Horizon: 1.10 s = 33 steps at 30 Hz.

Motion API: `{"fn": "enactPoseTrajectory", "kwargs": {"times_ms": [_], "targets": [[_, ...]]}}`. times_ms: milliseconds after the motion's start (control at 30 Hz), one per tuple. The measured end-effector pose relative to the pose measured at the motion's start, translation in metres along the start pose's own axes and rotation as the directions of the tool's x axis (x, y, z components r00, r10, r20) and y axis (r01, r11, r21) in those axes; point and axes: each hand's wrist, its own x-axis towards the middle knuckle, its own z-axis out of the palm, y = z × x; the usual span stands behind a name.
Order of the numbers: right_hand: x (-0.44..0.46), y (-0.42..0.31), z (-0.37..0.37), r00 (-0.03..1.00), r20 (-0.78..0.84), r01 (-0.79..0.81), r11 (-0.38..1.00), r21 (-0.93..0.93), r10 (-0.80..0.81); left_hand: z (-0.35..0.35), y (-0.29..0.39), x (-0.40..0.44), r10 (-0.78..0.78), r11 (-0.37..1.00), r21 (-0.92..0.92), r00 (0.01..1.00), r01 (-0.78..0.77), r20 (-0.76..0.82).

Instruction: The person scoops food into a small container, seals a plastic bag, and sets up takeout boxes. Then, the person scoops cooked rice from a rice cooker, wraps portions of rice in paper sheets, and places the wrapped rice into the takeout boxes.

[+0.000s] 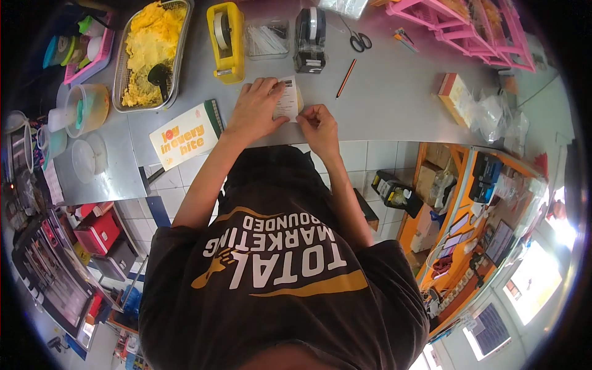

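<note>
Head view: printed slip (286, 103) sits at the front of the metal worktable (388, 102), between the two hands. Yellowish edge shows along its right side; can't make out what that is from here.

Left hand (254, 110): palm down, fingers close together and bent over the slip's upper left, thumb at the lower left. Can't tell if it's pressing or gripping. Right hand (319, 128): fingers curled, thumb and index nearly together at the slip's lower right corner. Looks like a pinch; actual hold on the paper isn't clear.

Just behind the left hand: yellow tape dispenser (235, 68). To its right, clear box (267, 50) of white sticks, then black tape dispenser (309, 52). Pencil (346, 79) beyond the right hand, angled; scissors (358, 41) farther back.

Left of the left forearm: "joy in every bite" box (183, 139), tilted, hanging partly over the table edge. Behind that, metal tray (180, 68) of yellow food, black scoop (158, 76) stuck in it.
</note>
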Motion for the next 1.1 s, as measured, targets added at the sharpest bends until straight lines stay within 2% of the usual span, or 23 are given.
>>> {"fn": "enactPoseTrajectory", "kwargs": {"times_ms": [67,133,167,233,400,467,500,533,567,600,633,667,733,867,933,967,1033,1067,1100], "targets": [[0.000,-0.003,-0.003,1.000,0.016,-0.018,0.999,-0.030,0.018,-0.002,0.003,0.002,-0.006,1.000,0.023,1.000,0.006,-0.006],[0.002,-0.003,-0.004,0.996,0.012,0.093,0.994,-0.049,-0.093,-0.003,0.006,0.004,-0.012,0.999,0.041,1.000,0.012,-0.006],[0.003,-0.003,-0.005,0.996,0.011,0.093,0.994,-0.048,-0.093,-0.003,0.007,0.004,-0.020,0.998,0.058,1.000,0.020,-0.007],[0.007,-0.002,-0.008,0.979,0.063,0.202,0.966,-0.162,-0.194,-0.003,0.010,0.006,-0.028,0.997,0.077,0.999,0.029,-0.020],[0.014,0.002,-0.015,0.967,0.100,0.253,0.932,-0.260,-0.235,0.001,0.010,0.006,-0.033,0.993,0.113,0.999,0.038,-0.042],[0.023,0.002,-0.015,0.969,0.083,0.245,0.923,-0.296,-0.231,0.001,0.010,0.008,-0.086,0.992,0.103,0.994,0.079,0.062],[0.033,-0.007,-0.017,0.973,-0.060,0.204,0.950,-0.236,-0.224,0.000,0.011,0.011,-0.085,0.991,0.107,0.995,0.079,0.055],[0.044,-0.022,-0.019,0.958,-0.202,0.170,0.971,-0.169,-0.203,-0.001,0.014,0.013,-0.157,0.986,0.071,0.981,0.150,0.109],[0.055,-0.036,-0.019,0.957,-0.206,0.173,0.970,-0.169,-0.206,-0.002,0.015,0.014,-0.225,0.974,0.038,0.960,0.222,0.169],[0.066,-0.056,-0.018,0.980,-0.197,0.042,0.994,0.098,-0.022,-0.001,0.015,0.014,-0.220,0.975,0.040,0.961,0.217,0.167],[0.077,-0.065,-0.017,0.978,-0.138,-0.096,0.930,0.356,0.154,0.001,0.013,0.014,-0.222,0.974,0.004,0.961,0.224,0.165],[0.088,-0.066,-0.017,0.978,-0.144,-0.090,0.929,0.358,0.150,0.003,0.011,0.014,-0.223,0.972,-0.032,0.961,0.231,0.162],[0.111,-0.065,-0.019,0.956,0.046,-0.285,0.881,0.377,0.290,0.001,0.011,0.014,-0.213,0.975,-0.034,0.966,0.220,0.147],[0.122,-0.052,-0.020,0.950,0.138,-0.313,0.873,0.373,0.281,0.004,0.009,0.012,-0.212,0.972,-0.075,0.969,0.222,0.125],[0.108,-0.052,-0.017,0.982,0.029,-0.175,0.846,0.504,0.185,0.005,0.009,0.011,-0.212,0.970,-0.095,0.970,0.223,0.117],[0.102,-0.043,-0.013,0.983,0.031,-0.174,0.846,0.504,0.183,0.005,0.007,0.010,-0.212,0.968,-0.112,0.971,0.224,0.113],[0.094,-0.016,-0.003,0.987,-0.115,0.155,0.829,0.537,-0.111,0.004,0.006,0.009,-0.210,0.966,-0.136,0.973,0.222,0.094],[0.095,-0.009,-0.001,0.987,-0.115,0.154,0.830,0.536,-0.109,0.004,0.007,0.008,-0.204,0.963,-0.159,0.975,0.215,0.086],[0.094,-0.008,0.002,0.967,-0.190,0.230,0.907,0.352,-0.172,0.005,0.006,0.008,-0.199,0.964,-0.160,0.976,0.211,0.088]]}}
